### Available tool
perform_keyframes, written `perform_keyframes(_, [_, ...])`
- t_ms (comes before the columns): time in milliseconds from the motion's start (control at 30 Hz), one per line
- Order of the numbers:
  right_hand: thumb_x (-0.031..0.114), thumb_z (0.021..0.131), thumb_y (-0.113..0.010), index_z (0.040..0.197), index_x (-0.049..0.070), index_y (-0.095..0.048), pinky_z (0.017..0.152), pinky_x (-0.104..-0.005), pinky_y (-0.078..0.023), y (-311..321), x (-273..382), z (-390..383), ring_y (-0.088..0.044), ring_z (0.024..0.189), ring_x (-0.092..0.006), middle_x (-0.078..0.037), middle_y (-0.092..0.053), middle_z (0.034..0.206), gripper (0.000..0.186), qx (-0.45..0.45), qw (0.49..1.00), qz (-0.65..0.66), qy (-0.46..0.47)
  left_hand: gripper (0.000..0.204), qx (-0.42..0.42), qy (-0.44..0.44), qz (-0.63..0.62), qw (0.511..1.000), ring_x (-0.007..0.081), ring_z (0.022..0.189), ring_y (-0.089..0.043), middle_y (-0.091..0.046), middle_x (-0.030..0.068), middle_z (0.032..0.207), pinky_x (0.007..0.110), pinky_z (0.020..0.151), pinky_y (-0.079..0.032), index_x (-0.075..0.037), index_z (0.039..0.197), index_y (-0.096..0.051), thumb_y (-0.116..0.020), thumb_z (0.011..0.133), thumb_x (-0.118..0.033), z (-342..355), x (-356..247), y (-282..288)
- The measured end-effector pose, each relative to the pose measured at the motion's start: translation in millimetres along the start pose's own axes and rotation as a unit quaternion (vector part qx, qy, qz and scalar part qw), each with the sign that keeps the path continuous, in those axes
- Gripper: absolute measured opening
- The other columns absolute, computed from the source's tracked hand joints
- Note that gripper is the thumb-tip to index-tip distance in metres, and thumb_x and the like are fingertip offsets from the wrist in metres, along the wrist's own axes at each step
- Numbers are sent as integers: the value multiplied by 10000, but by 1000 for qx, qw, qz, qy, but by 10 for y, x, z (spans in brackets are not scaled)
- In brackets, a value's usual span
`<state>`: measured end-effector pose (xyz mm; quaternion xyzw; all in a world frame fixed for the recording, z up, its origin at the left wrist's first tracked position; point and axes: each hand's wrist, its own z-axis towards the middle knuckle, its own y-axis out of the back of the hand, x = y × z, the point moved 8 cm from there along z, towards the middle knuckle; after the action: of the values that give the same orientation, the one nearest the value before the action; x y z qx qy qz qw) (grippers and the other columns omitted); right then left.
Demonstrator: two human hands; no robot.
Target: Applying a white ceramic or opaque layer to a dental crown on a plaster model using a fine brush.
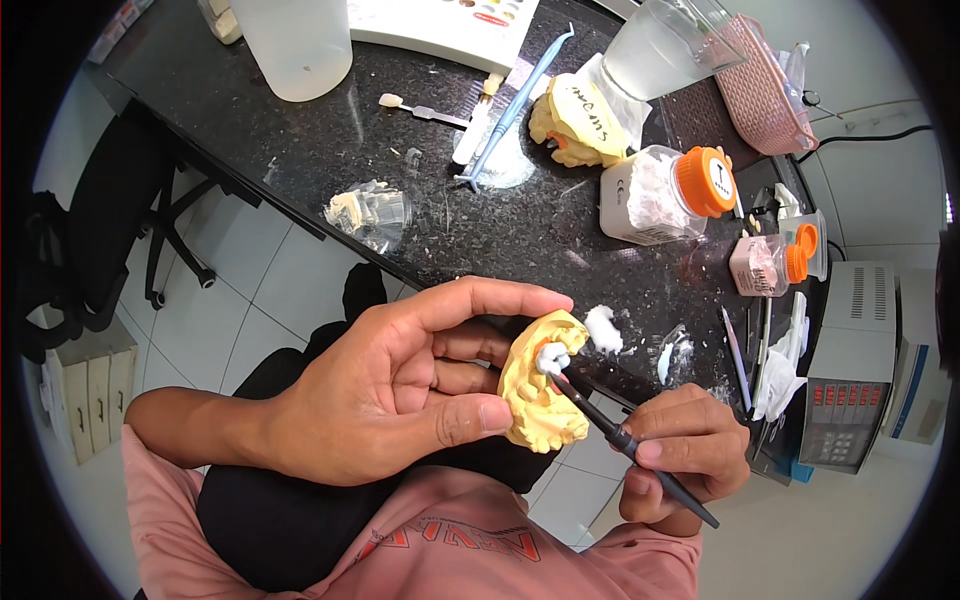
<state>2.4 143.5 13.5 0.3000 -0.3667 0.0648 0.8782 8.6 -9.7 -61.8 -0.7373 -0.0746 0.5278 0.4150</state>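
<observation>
Between the thumb and fingers of my left hand [385,375] is a yellow plaster dental model [540,400], held up over my lap by the counter edge. A small whitish-grey tooth crown [552,358] sits on the model, with a patch of orange beside it. My right hand [690,450] pinches a slim black brush [630,445] like a pen. Its tip meets the crown or lies right against it; the exact contact is too small to tell. Just beyond the model, a heap of white powder or paste [603,328] lies on the counter.
On the dark speckled counter [430,230] stand orange-capped jars [645,195], another yellow model [580,120], a blue dental instrument [520,105], a glass of water [665,50] and a white plastic cup [295,50]. A pink basket [760,90] and a grey machine [840,370] are at the right.
</observation>
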Motion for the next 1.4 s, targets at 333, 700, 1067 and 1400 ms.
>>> perform_keyframes(333, [96, 758, -684, 892, 24, -581, 529, -242, -485, -12, 16, 15, -600, 585, -176, -109, -618, 740, 183, -3, 1000, 7, 4, 596, -2, 0, 5, 1000, 261, 1189, -523, -512, 223, 1241, 368, 1013, -438, 29, 1396, -223, -555, 904, -34, -13, -20, -2])
perform_keyframes(700, [85, 923, -540, 978, -17, -576, 594, -311, -542, 804, 278, -512, -649, 684, -225, -153, -640, 784, 121, -316, 943, -105, 28, 643, -40, 7, 72, 997, 282, 1105, -579, -556, 235, 1174, 370, 957, -479, 22, 1382, -265, -626, 855, -58, -47, 29, 44])
perform_keyframes(1067, [177, 834, -681, 1084, 45, -643, 904, -380, -451, 1917, -179, -959, -580, 1083, -364, -186, -650, 1061, 286, -154, 794, -535, -243, 671, 71, -98, 212, 970, 249, 1080, -590, -536, 188, 1186, 365, 931, -504, 71, 1346, -302, -687, 801, -2, 185, -40, -540])
perform_keyframes(1400, [246, 799, -697, 1015, 50, -664, 704, -371, -456, 2124, -298, -907, -591, 750, -329, -156, -617, 804, 294, -39, 831, -466, -301, 599, 43, -156, 188, 969, 165, 1034, -582, -572, 106, 1100, 282, 871, -509, 8, 1349, -375, -656, 821, 17, 561, -80, -1069])
